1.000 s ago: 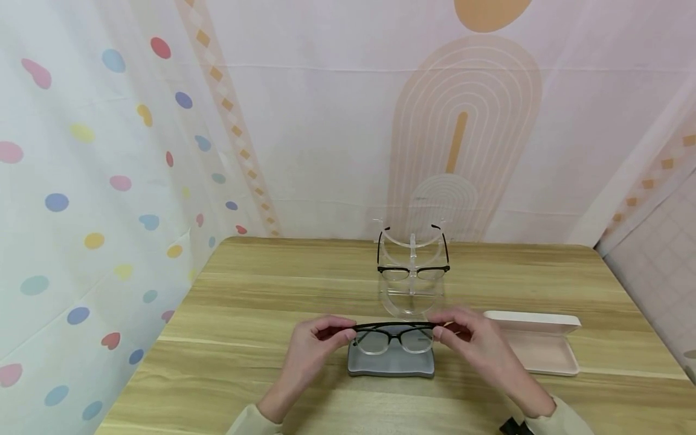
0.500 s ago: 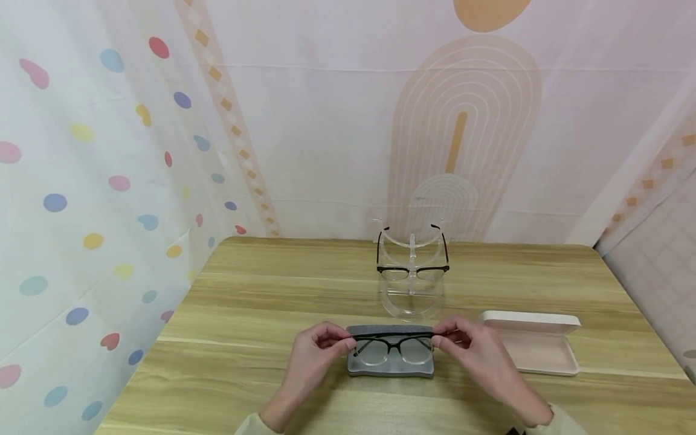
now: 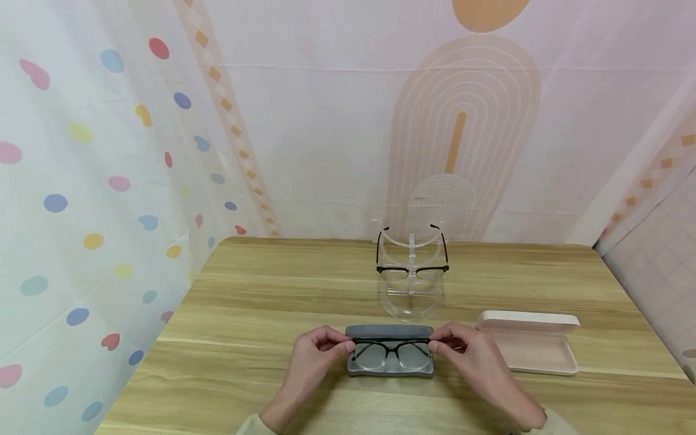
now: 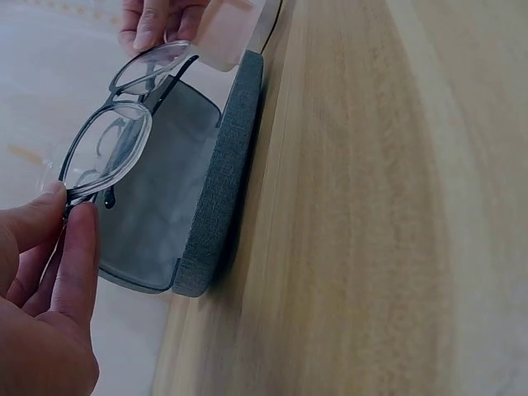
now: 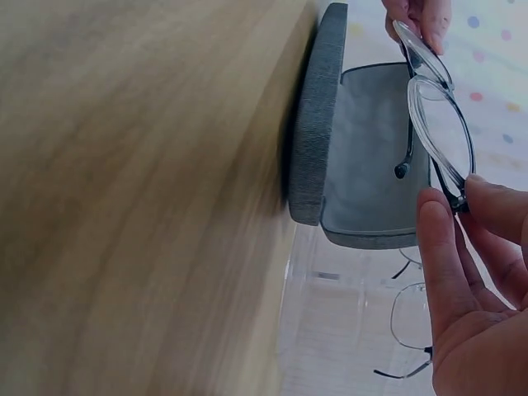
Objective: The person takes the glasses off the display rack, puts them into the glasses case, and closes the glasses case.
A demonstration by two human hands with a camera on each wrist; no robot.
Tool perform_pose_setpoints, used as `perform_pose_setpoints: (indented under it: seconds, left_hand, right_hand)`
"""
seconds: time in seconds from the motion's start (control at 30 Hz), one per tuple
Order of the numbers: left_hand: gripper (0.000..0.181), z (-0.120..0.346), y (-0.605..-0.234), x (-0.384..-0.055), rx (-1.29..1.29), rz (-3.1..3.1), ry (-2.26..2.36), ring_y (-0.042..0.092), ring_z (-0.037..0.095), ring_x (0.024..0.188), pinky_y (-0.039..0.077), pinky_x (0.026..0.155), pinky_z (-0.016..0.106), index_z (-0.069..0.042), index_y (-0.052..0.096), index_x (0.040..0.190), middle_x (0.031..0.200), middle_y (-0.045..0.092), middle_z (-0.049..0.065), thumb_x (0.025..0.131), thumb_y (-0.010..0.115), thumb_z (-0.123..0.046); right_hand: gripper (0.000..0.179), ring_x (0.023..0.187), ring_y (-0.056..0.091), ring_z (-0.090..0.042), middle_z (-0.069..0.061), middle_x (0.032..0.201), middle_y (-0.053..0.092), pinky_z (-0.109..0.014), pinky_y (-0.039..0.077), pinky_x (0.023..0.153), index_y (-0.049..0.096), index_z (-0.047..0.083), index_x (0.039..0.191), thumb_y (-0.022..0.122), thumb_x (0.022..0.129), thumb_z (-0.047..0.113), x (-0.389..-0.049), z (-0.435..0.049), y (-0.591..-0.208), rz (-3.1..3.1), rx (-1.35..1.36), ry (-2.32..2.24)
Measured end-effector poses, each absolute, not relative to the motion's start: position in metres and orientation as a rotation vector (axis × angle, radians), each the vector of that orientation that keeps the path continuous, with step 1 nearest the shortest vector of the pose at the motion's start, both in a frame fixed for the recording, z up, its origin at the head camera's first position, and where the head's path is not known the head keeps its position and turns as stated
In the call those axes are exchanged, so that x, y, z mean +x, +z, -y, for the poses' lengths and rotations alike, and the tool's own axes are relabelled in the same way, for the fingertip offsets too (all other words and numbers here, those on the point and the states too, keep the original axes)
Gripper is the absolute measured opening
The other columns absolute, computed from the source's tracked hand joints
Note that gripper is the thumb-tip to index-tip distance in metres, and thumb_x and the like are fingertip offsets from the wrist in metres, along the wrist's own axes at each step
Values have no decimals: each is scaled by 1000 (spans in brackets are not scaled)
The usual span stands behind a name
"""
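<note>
A pair of black-topped, clear-rimmed eyeglasses (image 3: 391,347) is held by both hands, its temples folded behind the lenses. My left hand (image 3: 311,362) pinches one end of the frame between thumb and fingers. At the opposite end my right hand (image 3: 474,356) pinches the other hinge corner. Directly under the eyeglasses lies an open grey glasses case (image 3: 389,330), its lid raised at the back. In the left wrist view the eyeglasses (image 4: 107,153) overlap the case's grey inside. The right wrist view shows the folded temples pointing into the case (image 5: 371,148).
Behind the grey case stands a clear display stand (image 3: 412,296) carrying another pair of black-browed eyeglasses (image 3: 413,269). An open pale pink glasses case (image 3: 538,353) sits to the right, near my right hand. A patterned curtain (image 3: 326,121) hangs behind the wooden table (image 3: 244,338).
Both hands have lowered the eyeglasses toward me and down over the grey case, so more of its raised lid shows behind them. The stand and the pink case stay put.
</note>
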State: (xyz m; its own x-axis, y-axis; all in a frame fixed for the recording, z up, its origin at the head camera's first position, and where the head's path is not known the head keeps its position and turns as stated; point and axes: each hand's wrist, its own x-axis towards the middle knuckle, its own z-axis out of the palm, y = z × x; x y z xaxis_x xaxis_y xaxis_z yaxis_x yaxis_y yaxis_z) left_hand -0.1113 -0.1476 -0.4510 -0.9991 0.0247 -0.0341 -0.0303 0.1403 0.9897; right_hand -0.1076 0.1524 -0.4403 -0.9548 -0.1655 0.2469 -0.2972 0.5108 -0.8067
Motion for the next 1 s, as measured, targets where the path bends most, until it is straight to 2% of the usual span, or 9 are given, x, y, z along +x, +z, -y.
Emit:
perform_pose_setpoints:
  seconds: [0.27,1.0]
  left_hand:
    - [15,148,-454,-112,13,-2365,1989,72,14,84,59,76,24,4,73,93,94,76,11,85,83,-4]
    - [12,147,-465,-117,23,-2423,1906,68,12,80,56,71,21,3,73,91,90,75,8,87,82,-4]
  right_hand:
    - [12,71,61,-1,16,85,73,-23,55,64,76,21,91,82,88,11,-107,-152,-446,2582,452,1411]
    - [8,80,67,-2,5,89,77,-24,58,71,78,14,93,80,89,7,-112,-154,-456,2624,437,1393]
